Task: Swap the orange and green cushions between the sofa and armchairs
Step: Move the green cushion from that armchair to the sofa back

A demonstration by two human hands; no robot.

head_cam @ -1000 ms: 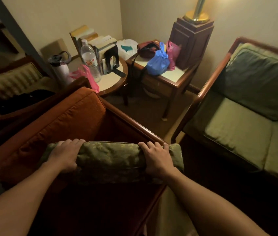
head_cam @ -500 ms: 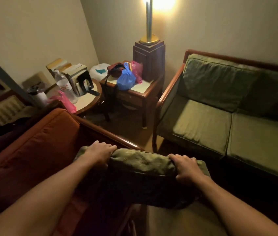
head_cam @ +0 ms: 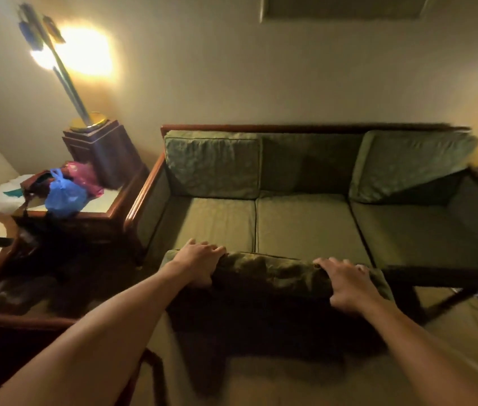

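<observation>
Green cushion (head_cam: 273, 273): held in the air before the sofa (head_cam: 305, 227), long axis running left to right, top edge uppermost, lower part in shadow. Left hand (head_cam: 199, 262): clasped over the cushion's left top corner, fingers curled across the edge. Right hand (head_cam: 346, 284): clasped likewise near the right end. Both forearms extended forward. Sofa: three seat cushions; back cushions at left (head_cam: 213, 164) and right (head_cam: 410, 162), centre back bare. Counter (head_cam: 114, 206) left of sofa: blue bag (head_cam: 63, 196), pink bag (head_cam: 84, 177), lamp base (head_cam: 104, 150).
</observation>
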